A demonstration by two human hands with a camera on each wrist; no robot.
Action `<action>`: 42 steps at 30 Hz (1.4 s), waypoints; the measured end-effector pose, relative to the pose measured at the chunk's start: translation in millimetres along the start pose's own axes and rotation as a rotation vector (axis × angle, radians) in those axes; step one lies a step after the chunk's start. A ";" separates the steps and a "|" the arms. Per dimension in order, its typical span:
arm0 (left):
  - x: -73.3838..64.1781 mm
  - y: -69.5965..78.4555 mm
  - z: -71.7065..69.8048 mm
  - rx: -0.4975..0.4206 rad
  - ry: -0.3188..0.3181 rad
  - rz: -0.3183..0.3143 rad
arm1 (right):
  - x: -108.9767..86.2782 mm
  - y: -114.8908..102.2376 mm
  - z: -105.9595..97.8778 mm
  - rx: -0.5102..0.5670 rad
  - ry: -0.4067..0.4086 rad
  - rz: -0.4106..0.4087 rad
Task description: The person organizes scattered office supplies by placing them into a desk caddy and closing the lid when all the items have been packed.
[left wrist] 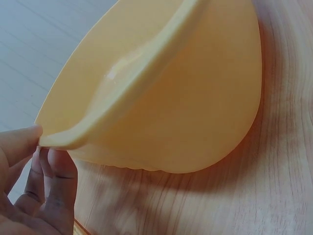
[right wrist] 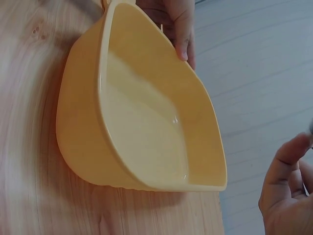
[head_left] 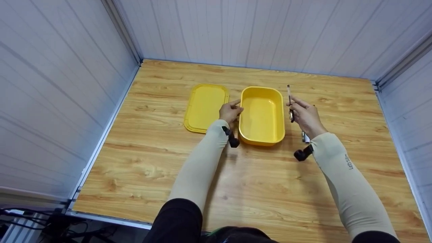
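A yellow plastic box (head_left: 261,116) stands without a cover in the middle of the table, its inside bare. My left hand (head_left: 230,111) pinches its left rim, with the thumb on the edge and the fingers below it in the left wrist view. To the right of the box, my right hand (head_left: 305,114) holds a pen (head_left: 289,91) with a clear barrel and dark ends between thumb and fingers, roughly upright in the head view. Most of that pen is out of frame in the right wrist view.
A flat yellow lid (head_left: 206,108) lies left of the box, near my left hand. Below my right wrist lies a small dark-and-white item (head_left: 305,137), partly hidden. White panel walls (head_left: 216,33) border the wooden table (head_left: 135,168) at the back and sides.
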State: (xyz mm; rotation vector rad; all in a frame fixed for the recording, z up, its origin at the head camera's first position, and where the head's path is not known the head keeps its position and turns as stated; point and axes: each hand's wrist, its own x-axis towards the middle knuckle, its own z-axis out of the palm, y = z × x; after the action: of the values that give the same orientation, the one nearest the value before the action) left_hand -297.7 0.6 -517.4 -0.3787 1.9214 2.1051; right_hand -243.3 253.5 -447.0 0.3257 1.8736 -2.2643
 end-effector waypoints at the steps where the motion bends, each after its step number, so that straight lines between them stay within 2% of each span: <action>1: -0.3 0.5 0.2 -0.005 0.000 0.003 | 0.5 -0.1 0.8 0.001 -0.004 0.000; 8: -0.8 1.2 -0.5 0.059 -0.006 0.064 | 2.7 0.1 7.6 0.039 -0.024 0.008; 15: -0.5 0.3 -0.9 0.009 -0.003 0.036 | 3.2 2.9 13.8 0.033 -0.048 -0.001; 34: 0.9 0.6 1.7 0.026 0.005 0.049 | 8.4 8.0 32.2 -0.010 -0.031 0.038; 42: 0.1 0.5 1.2 0.066 0.011 0.058 | 9.8 10.3 41.3 -0.005 -0.029 0.043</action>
State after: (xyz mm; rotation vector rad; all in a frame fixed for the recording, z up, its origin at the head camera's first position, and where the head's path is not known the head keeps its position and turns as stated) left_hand -298.1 1.8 -516.8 -0.3255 2.0254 2.0726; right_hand -251.9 211.0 -452.0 0.3275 1.8396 -2.2239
